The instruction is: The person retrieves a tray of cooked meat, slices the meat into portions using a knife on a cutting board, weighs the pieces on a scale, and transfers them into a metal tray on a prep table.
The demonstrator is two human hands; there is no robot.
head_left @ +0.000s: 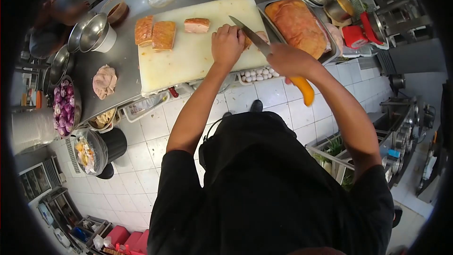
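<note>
The knife (pixel 252 36) slants across the board (pixel 188 61), its long axis running from the tip, ahead and to the left, back to the handle end, nearer the body and to the right. Its blade is grey and broad, narrowing to a point; its handle is bright yellow-orange and curved. The right hand (pixel 289 60) has its fingers closed round the handle, the blade reaching out beyond them. The left hand (pixel 227 43) has its fingers bent and close together, left of the blade; whether they grip the browned meat (pixel 247 43) just beside them, under the blade, I cannot tell.
</note>
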